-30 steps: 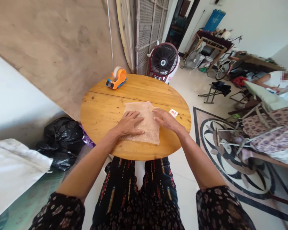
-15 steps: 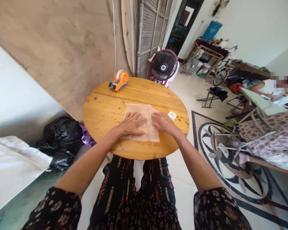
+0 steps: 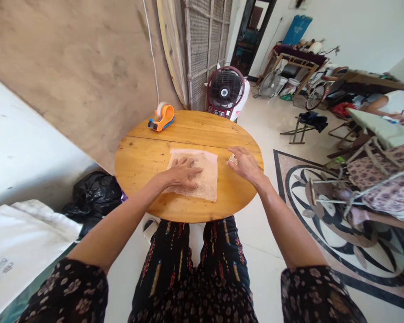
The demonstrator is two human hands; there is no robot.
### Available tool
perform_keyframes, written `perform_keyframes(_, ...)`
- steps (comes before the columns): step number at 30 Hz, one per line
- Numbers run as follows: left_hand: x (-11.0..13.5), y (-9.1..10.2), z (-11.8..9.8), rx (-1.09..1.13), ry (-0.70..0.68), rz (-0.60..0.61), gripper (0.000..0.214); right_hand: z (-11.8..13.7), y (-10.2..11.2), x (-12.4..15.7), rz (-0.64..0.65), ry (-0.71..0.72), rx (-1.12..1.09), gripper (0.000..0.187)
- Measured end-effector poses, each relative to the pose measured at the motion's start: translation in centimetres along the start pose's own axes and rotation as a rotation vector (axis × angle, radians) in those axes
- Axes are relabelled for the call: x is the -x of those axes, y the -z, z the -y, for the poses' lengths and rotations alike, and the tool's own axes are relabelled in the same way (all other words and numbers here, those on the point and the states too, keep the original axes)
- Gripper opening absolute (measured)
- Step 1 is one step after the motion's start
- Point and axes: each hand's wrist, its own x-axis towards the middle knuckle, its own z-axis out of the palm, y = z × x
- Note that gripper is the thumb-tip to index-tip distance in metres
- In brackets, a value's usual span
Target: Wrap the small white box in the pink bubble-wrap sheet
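A translucent bubble wrap sheet (image 3: 207, 172) lies flat on the round wooden table (image 3: 134, 172). My left hand (image 3: 185, 174) rests on it with the fingers spread, pressing its left half. Right of the sheet, my right hand (image 3: 247, 165) is over a small white card (image 3: 233, 159) on the table. Its thumb and fingers are apart around the card, whose larger part is hidden under the hand. Whether the fingertips touch the card is unclear.
An orange tape dispenser (image 3: 162, 117) stands at the table's back left edge. A fan (image 3: 225, 89) is behind the table. Black plastic bags (image 3: 96, 193) lie on the left. Another person (image 3: 392, 105) sits at the far right near a folding stool (image 3: 301, 128).
My right hand has left the right edge of the bubble wrap and moved right, over the small card. My left hand stays on the sheet. The view has shifted slightly.
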Motion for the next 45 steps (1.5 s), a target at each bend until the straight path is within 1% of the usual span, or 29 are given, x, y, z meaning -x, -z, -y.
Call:
perform_keyframes(2,0.0,0.0,0.0,0.003,0.018,0.018,0.073,-1.1,-0.1,-0.5,0.083,-0.080,0.049,0.065)
perform_keyframes(3,0.0,0.0,-0.1,0.011,0.022,0.022,0.074,-1.5,-0.3,-0.8,0.120,-0.131,0.058,0.070)
perform_keyframes(4,0.0,0.0,-0.1,0.018,0.022,0.022,0.074,-1.8,-0.6,-1.0,0.145,-0.180,0.055,0.071)
perform_keyframes(6,0.2,0.1,-0.3,0.026,0.010,0.020,0.073,-2.3,-1.2,-1.3,0.167,-0.257,0.015,0.068)
perform_keyframes(8,0.4,0.2,-0.4,0.031,0.004,0.013,0.073,-2.7,-1.6,-1.4,0.160,-0.302,-0.037,0.061)
perform_keyframes(10,0.5,0.3,-0.4,0.042,0.011,0.009,0.074,-3.0,-1.4,-1.3,0.111,-0.334,-0.121,0.054)
perform_keyframes(12,0.4,0.2,-0.3,0.055,0.025,0.024,0.075,-2.7,-0.4,-1.1,0.028,-0.341,-0.330,0.053)
perform_keyframes(13,0.4,0.1,-0.2,0.060,0.024,0.030,0.076,-2.2,0.3,-1.0,-0.009,-0.322,-0.487,0.055)
perform_keyframes(15,0.4,0.0,-0.1,0.066,0.011,0.028,0.075,-0.4,2.1,-0.7,-0.005,-0.221,-0.818,0.061)
perform_keyframes(17,0.3,0.0,0.0,0.074,-0.003,0.002,0.073,2.5,3.6,-0.6,0.119,-0.087,-1.000,0.063)
perform_keyframes(19,0.3,-0.1,-0.1,0.091,-0.002,-0.037,0.072,5.6,4.1,-0.9,0.312,0.055,-1.126,0.061)
perform_keyframes(20,0.3,-0.1,-0.2,0.105,0.004,-0.053,0.074,6.9,3.8,-1.2,0.420,0.122,-1.171,0.060)
perform_keyframes(22,0.4,-0.1,-0.3,0.141,0.027,-0.077,0.077,8.9,2.1,-2.0,0.562,0.183,-1.250,0.056)
perform_keyframes(23,0.4,-0.2,-0.4,0.156,0.034,-0.080,0.079,9.4,1.0,-2.4,0.593,0.177,-1.296,0.055)
perform_keyframes(24,0.5,-0.2,-0.3,0.167,0.033,-0.083,0.079,9.7,-0.2,-2.8,0.604,0.141,-1.335,0.055)
perform_keyframes(26,0.6,-0.5,-0.1,0.181,0.014,-0.093,0.080,9.6,-2.4,-3.6,0.560,0.059,-1.387,0.052)
perform_keyframes(28,0.6,-1.0,0.4,0.179,-0.016,-0.099,0.082,9.0,-3.8,-4.3,0.511,-0.004,-1.387,0.049)
perform_keyframes(31,0.6,-1.8,0.9,0.174,-0.043,-0.135,0.088,8.2,-4.5,-5.0,0.473,-0.055,-1.314,0.045)
perform_keyframes(34,0.5,-2.4,1.1,0.187,-0.077,-0.228,0.092,7.7,-4.5,-5.5,0.481,-0.073,-1.254,0.044)
perform_keyframes(36,0.6,-2.5,1.4,0.212,-0.115,-0.283,0.083,7.5,-4.6,-5.9,0.478,-0.068,-1.239,0.044)
perform_keyframes(38,0.8,-2.4,2.1,0.274,-0.174,-0.318,0.064,7.2,-4.9,-6.1,0.465,-0.066,-1.239,0.045)
perform_keyframes(40,1.1,-2.2,3.2,0.389,-0.221,-0.340,0.045,7.0,-5.4,-6.2,0.469,-0.079,-1.253,0.046)
perform_keyframes(42,1.5,-2.0,4.2,0.532,-0.196,-0.371,0.036,6.8,-5.9,-6.1,0.483,-0.085,-1.276,0.049)
perform_keyframes(45,2.2,-2.1,5.1,0.656,-0.069,-0.454,0.041,6.6,-6.5,-5.8,0.473,-0.047,-1.265,0.056)
